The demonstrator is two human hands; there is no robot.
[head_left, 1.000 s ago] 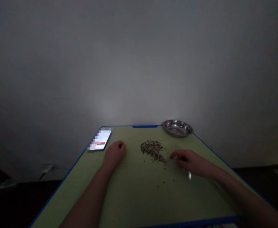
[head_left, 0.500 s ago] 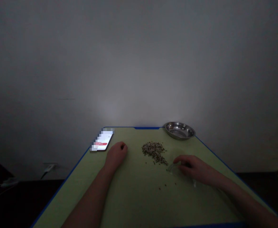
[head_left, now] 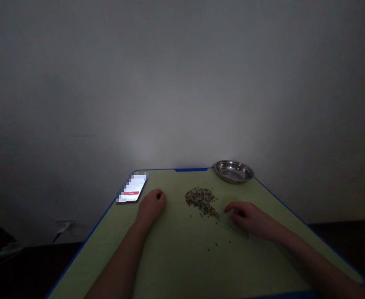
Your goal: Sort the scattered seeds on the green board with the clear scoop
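Note:
My left hand (head_left: 151,206) rests on the table as a loose fist, left of a pile of small mixed brown and pale beans or grains (head_left: 199,198). A dark hollow shows between its thumb and curled fingers, and I see nothing in it. My right hand (head_left: 247,218) is to the right of the pile, thumb and fingers pinched on a clear plastic bag (head_left: 223,219). The bag's edge lies low at the table, close to the pile's lower right tip. Its rest is hidden behind my fingers.
A shiny steel bowl (head_left: 234,172) stands at the table's far right corner. A phone with a lit screen (head_left: 134,187) lies at the left edge. Several stray grains lie in front of the pile. The green table (head_left: 176,261) has a blue rim and meets a grey wall (head_left: 182,91).
My right hand has shifted slightly left, and the plastic bag's edge has tipped flatter toward the pile. My left hand keeps its place on the table. The view has moved a little.

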